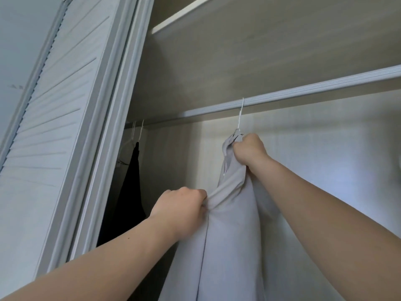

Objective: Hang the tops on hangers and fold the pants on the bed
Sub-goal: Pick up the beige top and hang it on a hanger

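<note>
Grey top hangs below right grip, left grip pinching its side.

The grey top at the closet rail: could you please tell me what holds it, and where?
The right hand grips the grey top at its neck, just under the hanger hook; the left hand grips bunched fabric lower down.

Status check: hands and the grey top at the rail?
Left hand grips grey top mid-fabric; right hand grips its collar under the hanger. Hook over the rail. Black garment hangs apart to the left.
</note>
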Available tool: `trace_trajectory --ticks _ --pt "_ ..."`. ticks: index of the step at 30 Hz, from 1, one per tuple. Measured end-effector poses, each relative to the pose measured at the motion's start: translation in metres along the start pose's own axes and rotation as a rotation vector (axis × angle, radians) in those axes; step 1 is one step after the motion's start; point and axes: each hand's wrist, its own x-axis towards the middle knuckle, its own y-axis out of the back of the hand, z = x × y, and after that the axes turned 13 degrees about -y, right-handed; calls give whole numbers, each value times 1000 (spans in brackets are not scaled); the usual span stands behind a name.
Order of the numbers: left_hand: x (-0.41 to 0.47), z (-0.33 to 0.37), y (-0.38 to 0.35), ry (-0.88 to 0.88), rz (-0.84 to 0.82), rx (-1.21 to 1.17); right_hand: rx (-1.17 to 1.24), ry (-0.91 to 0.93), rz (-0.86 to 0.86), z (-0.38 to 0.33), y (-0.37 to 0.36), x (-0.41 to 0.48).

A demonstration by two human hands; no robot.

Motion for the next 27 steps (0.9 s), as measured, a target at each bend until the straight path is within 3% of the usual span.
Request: trace_trajectory --ticks 4,8,18,22,27 --pt "-13 -14 2 12 -30 31 -501 90 -8 8 3 -40" --pt "-26 -27 3 35 -43 2 -706 240 148 15 6 -76" --pt "-36 -37 8 90 -98 91 -465 534 204 0 -10 -83" --pt "-36 -46 15 114 -121 228 -193 516 132 8 -36 -65" --pt "-28 -60 24 126 -120 362 -25 474 75 16 -74 -39"
